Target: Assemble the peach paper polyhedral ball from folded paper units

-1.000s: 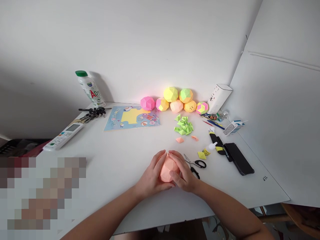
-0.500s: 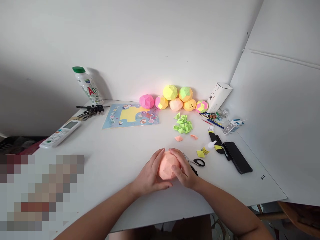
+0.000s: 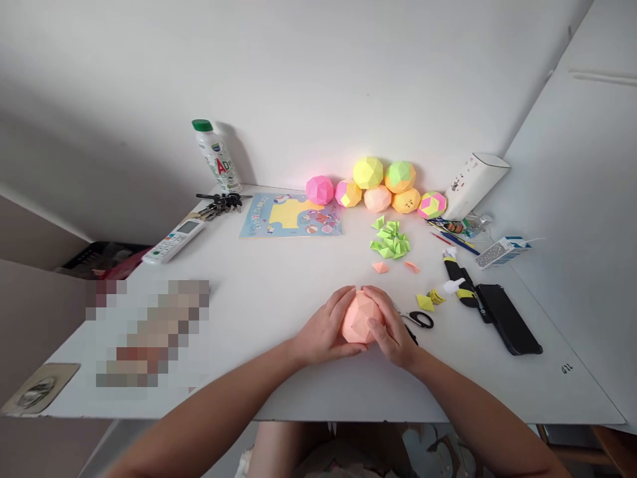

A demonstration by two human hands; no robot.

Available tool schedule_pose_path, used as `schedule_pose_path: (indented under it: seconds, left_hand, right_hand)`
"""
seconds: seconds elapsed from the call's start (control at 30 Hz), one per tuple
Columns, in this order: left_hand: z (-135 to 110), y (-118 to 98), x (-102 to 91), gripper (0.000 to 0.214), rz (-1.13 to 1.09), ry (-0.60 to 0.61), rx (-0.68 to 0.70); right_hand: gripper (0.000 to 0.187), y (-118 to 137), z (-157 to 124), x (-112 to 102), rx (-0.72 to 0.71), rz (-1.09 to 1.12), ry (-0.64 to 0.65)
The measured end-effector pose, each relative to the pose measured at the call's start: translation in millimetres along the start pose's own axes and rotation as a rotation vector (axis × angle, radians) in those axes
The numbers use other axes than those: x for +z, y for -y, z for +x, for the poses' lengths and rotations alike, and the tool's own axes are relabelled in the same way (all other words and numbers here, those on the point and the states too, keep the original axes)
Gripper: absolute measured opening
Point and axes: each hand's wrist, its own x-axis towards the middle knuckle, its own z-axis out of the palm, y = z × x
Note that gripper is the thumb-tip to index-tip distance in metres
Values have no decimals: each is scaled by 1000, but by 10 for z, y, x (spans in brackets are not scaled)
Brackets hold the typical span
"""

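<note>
A faceted peach paper ball rests low over the white table, cupped between both hands. My left hand wraps its left side with fingers curled over the top. My right hand grips its right side, thumb pressed on the front. Two loose peach folded pieces lie just beyond the ball, and a heap of green folded pieces sits farther back. Small yellow pieces lie to the right of my right hand.
Several finished paper balls line the back wall. Scissors lie beside my right hand, with a glue bottle, black phone and small box at right. A sticker sheet, keys, remote and bottle are at left.
The view has swung to the left, so everything sits further right in the frame. Both hands stay closed on the peach ball, which has turned slightly between them.
</note>
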Motion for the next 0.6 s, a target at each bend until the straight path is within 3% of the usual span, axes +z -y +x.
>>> schedule_pose_path:
  seconds: [0.6]
  left_hand:
    - [-8,20,17,96,25,-1,0]
  right_hand:
    - [44,7,4,-3,-2,2,11]
